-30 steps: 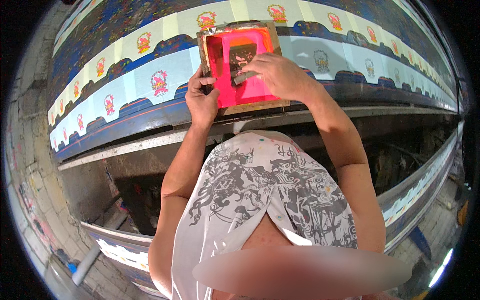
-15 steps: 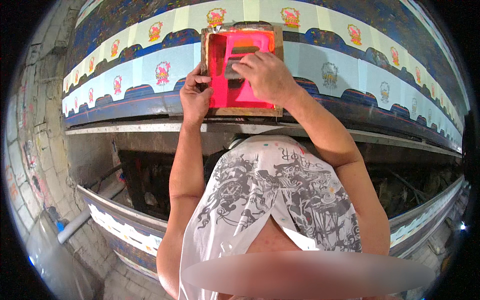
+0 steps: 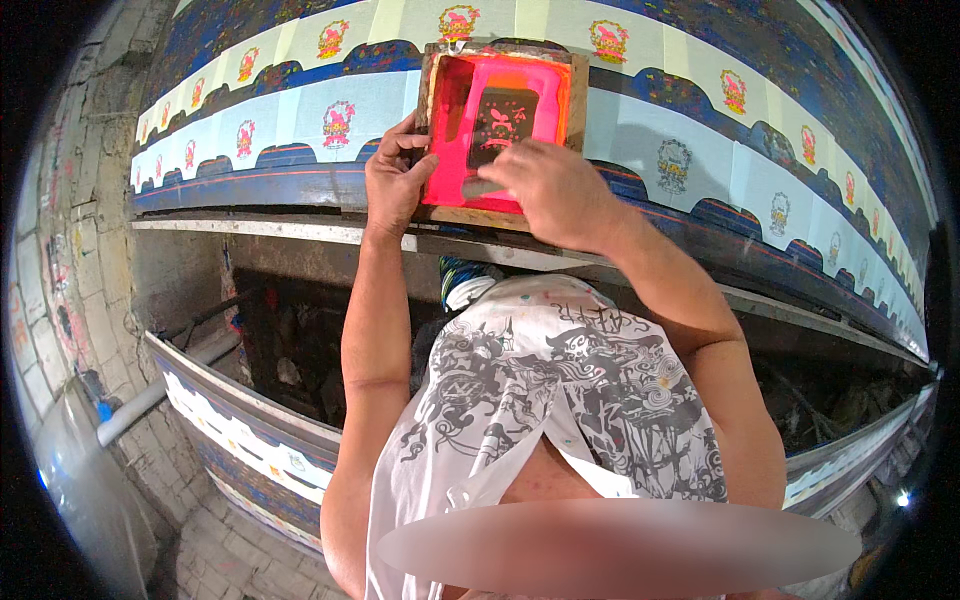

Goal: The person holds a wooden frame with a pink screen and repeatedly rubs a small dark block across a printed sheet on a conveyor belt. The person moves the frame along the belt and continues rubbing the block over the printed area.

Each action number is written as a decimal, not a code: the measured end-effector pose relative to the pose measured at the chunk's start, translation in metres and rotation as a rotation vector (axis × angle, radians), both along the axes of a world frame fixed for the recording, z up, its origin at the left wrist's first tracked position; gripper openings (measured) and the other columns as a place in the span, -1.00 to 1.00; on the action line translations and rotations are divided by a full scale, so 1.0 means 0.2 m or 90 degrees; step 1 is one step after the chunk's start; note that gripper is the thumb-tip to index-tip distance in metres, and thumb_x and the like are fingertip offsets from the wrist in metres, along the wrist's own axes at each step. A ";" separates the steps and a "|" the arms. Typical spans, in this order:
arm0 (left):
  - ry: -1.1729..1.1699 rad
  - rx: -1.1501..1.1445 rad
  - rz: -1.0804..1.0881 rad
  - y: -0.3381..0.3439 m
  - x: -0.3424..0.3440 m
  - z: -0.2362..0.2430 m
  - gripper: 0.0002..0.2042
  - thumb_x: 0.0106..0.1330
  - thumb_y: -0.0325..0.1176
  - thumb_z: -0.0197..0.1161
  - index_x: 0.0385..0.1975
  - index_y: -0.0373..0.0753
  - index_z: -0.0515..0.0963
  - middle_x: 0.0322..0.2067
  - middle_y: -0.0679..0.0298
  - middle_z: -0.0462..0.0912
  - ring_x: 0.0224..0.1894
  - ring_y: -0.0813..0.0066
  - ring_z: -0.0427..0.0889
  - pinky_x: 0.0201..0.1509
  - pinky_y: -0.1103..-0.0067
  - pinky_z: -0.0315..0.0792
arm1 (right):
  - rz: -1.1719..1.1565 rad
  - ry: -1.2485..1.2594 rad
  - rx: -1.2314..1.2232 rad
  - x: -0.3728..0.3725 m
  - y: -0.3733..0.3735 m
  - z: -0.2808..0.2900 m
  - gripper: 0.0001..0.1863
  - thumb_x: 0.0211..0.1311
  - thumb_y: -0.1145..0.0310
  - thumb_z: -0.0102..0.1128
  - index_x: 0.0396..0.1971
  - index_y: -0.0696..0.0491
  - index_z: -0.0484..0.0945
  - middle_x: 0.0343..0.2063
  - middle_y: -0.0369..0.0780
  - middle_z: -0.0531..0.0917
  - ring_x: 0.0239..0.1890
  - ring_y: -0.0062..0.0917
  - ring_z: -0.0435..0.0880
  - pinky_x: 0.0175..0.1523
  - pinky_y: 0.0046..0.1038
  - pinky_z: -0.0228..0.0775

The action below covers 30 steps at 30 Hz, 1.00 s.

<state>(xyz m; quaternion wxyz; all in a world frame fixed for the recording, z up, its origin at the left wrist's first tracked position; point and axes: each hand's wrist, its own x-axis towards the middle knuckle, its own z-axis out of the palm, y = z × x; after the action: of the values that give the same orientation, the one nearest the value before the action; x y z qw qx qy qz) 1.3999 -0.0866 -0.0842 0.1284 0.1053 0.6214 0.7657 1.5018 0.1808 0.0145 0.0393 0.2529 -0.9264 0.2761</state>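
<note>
**At upper centre, a wooden screen frame over the pale blue row**

Right hand [image 3: 558, 192]: fingers closed on a small grey squeegee [image 3: 478, 187], blade low in the screen frame [image 3: 578, 100], near its bottom rail. Short grip close to the blade, probably for even pressure in so tight a space.

Left hand [image 3: 396, 185]: gripping the left rail, thumb toward the inner side; likely there to keep the frame from shifting under the stroke.

Inside the frame: pink ink [image 3: 441, 185] banked round a dark mesh window [image 3: 490, 112], with a pink motif showing through. Ink at the margins presumably stays within the blade's reach.

Outward: pale blue panels [image 3: 290, 130] run both ways along the blue table edge [image 3: 300, 190]. Left of the frame the prints carry pink; right of it, grey outline only. Even spacing probably helps each print register.

Upper part of the picture: pale yellow panels [image 3: 380, 22], printed in colour. Lower centre: the person's white patterned shirt [image 3: 560, 400].
</note>
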 end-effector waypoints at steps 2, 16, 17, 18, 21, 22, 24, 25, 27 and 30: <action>-0.026 -0.008 0.018 0.00 0.00 -0.01 -0.76 0.45 -0.72 0.40 0.06 -0.42 0.68 0.58 -0.06 0.51 0.49 0.22 0.63 0.56 0.31 0.55 | -0.006 0.015 -0.003 -0.12 0.06 -0.01 -0.56 0.31 0.50 0.33 0.20 0.13 0.73 0.02 -0.10 0.77 0.17 -0.11 0.76 0.30 -0.11 0.64; 0.024 -0.049 0.064 0.01 -0.05 -0.05 -0.74 0.45 -0.75 0.40 0.09 -0.44 0.70 0.50 -0.09 0.56 0.46 0.23 0.64 0.55 0.33 0.57 | -0.178 0.106 0.168 -0.39 0.12 -0.06 -0.50 0.29 0.54 0.36 0.25 -0.01 0.76 0.06 -0.13 0.80 0.17 -0.11 0.79 0.36 -0.11 0.66; 0.031 -0.019 0.046 0.01 -0.05 -0.05 -0.74 0.44 -0.75 0.40 0.08 -0.43 0.71 0.51 -0.09 0.56 0.46 0.23 0.65 0.55 0.34 0.57 | -0.184 0.096 0.167 -0.40 0.12 -0.06 -0.49 0.29 0.54 0.36 0.26 -0.02 0.76 0.06 -0.13 0.80 0.16 -0.11 0.79 0.35 -0.12 0.67; 0.030 0.003 0.037 0.02 -0.06 -0.06 -0.75 0.44 -0.75 0.41 0.06 -0.43 0.71 0.51 -0.09 0.56 0.46 0.23 0.65 0.54 0.34 0.57 | -0.190 0.086 0.165 -0.40 0.12 -0.07 -0.49 0.29 0.54 0.36 0.26 -0.02 0.76 0.05 -0.14 0.79 0.16 -0.10 0.79 0.34 -0.12 0.68; 0.023 0.019 0.027 0.02 -0.08 -0.09 -0.75 0.43 -0.76 0.42 0.04 -0.41 0.72 0.52 -0.07 0.56 0.46 0.23 0.64 0.55 0.34 0.55 | -0.206 0.081 0.148 -0.42 0.13 -0.07 -0.48 0.28 0.55 0.36 0.26 -0.02 0.77 0.05 -0.15 0.79 0.17 -0.12 0.79 0.31 -0.15 0.70; 0.028 0.022 0.030 0.02 -0.09 -0.09 -0.75 0.42 -0.76 0.42 0.03 -0.40 0.72 0.52 -0.07 0.56 0.46 0.23 0.64 0.56 0.34 0.54 | -0.210 0.085 0.164 -0.43 0.12 -0.08 -0.48 0.27 0.55 0.36 0.26 -0.02 0.77 0.05 -0.16 0.79 0.17 -0.13 0.79 0.31 -0.15 0.70; 0.016 0.020 0.019 0.02 -0.10 -0.12 -0.76 0.42 -0.75 0.42 0.02 -0.40 0.73 0.52 -0.07 0.56 0.47 0.22 0.64 0.56 0.33 0.53 | -0.223 0.089 0.205 -0.43 0.11 -0.08 -0.48 0.27 0.56 0.36 0.25 -0.03 0.78 0.04 -0.17 0.79 0.16 -0.16 0.79 0.31 -0.16 0.70; 0.001 0.008 0.014 0.02 -0.11 -0.13 -0.76 0.42 -0.75 0.42 0.02 -0.40 0.73 0.52 -0.07 0.56 0.47 0.22 0.64 0.57 0.33 0.52 | -0.229 0.096 0.202 -0.42 0.09 -0.09 -0.48 0.26 0.55 0.36 0.25 -0.03 0.79 0.04 -0.18 0.79 0.16 -0.18 0.79 0.31 -0.16 0.70; 0.017 0.037 0.011 0.02 -0.12 -0.14 -0.77 0.43 -0.75 0.41 0.02 -0.40 0.73 0.52 -0.08 0.56 0.47 0.21 0.64 0.57 0.33 0.50 | -0.243 0.101 0.201 -0.41 0.06 -0.10 -0.48 0.26 0.55 0.37 0.24 -0.04 0.79 0.03 -0.19 0.79 0.14 -0.20 0.79 0.31 -0.16 0.69; 0.044 0.014 0.018 0.04 -0.11 -0.15 -0.79 0.44 -0.74 0.40 0.01 -0.40 0.72 0.51 -0.09 0.56 0.46 0.21 0.64 0.56 0.34 0.51 | -0.256 0.113 0.151 -0.38 0.05 -0.11 -0.47 0.25 0.55 0.38 0.25 -0.04 0.80 0.02 -0.20 0.79 0.11 -0.21 0.79 0.31 -0.16 0.67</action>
<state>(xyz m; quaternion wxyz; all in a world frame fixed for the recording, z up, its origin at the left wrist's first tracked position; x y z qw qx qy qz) 1.3770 -0.0777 -0.1139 0.0949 0.1247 0.6185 0.7700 1.4258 0.1903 -0.0071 0.1446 0.0895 -0.9770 0.1285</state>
